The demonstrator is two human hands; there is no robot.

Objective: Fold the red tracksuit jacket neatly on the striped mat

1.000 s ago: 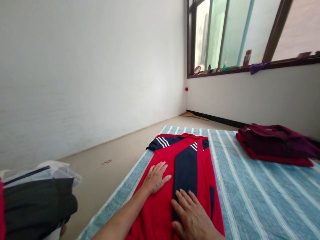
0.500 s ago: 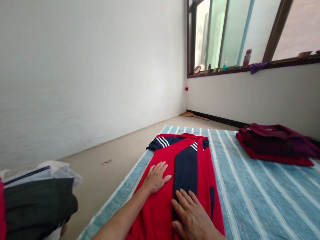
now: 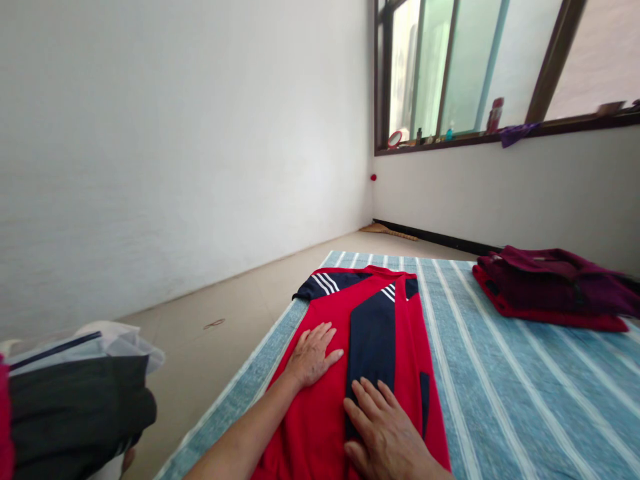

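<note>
A red jacket with dark navy panels and white stripes lies flat and partly folded, one sleeve laid lengthwise over its body. My left hand rests palm down on the red body, fingers stretched out. Flat on the lower end of the navy sleeve panel lies my right hand, its fingers slightly spread. Neither hand grips the cloth. The jacket's lower end runs out of view at the bottom edge.
The jacket is on a blue striped sheet. Folded maroon and red garments are stacked at the right. A pile of dark and white clothes sits at the left. A broom lies by the far wall, under a window with small items along its sill.
</note>
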